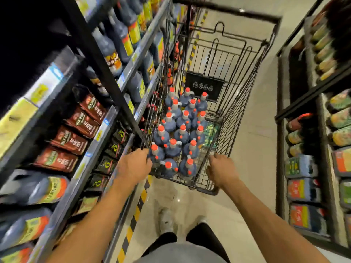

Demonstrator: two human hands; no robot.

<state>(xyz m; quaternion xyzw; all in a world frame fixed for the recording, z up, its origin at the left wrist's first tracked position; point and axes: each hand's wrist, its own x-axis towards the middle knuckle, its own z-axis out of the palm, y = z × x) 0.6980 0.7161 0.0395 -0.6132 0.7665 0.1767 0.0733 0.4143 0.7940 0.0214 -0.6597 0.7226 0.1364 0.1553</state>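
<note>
A black wire shopping cart (245,95) stands in a shop aisle ahead of me. Inside it stand several dark bottles with orange-red caps (180,133), packed in rows. My left hand (133,164) grips the cart's near left corner, fingers curled over the rim. At the near right corner my right hand (221,170) holds the rim, fingers wrapped round the wire. Both forearms reach forward from the bottom of the view.
Shelves on the left (106,118) hold dark sauce bottles and brown pouches, close beside the cart. More shelving with packaged goods (311,168) stands on the right. Yellow-black floor tape (133,223) runs along the left shelf base. My shoes (167,221) are on the pale tile floor.
</note>
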